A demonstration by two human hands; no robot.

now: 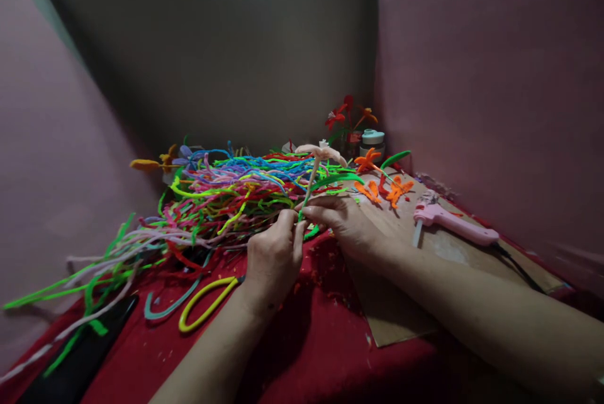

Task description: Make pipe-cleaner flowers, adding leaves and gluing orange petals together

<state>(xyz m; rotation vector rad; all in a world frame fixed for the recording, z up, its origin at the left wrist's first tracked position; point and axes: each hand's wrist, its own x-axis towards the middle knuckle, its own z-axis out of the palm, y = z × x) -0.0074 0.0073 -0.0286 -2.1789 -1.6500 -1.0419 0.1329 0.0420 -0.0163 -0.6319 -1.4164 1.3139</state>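
A pale pink pipe-cleaner flower (321, 152) stands upright between my hands, with a white centre and a green leaf (337, 179) branching off its stem. My left hand (276, 253) pinches the lower stem, where green pipe cleaner covers it. From the other side, my right hand (346, 221) has its fingers closed at the same stretch of green stem, near the leaf's base. The stem's lowest end is hidden by the fingers. Just behind the hands lies a big heap of coloured pipe cleaners (236, 190).
Yellow-handled scissors (207, 304) and a black flat object (80, 353) lie left on the red cloth (325, 341). At right, a pink glue gun (453, 221) and orange flower pieces (399, 190) rest on a brown board (401, 322). Red flowers (337, 116) and a lidded jar (372, 143) stand behind.
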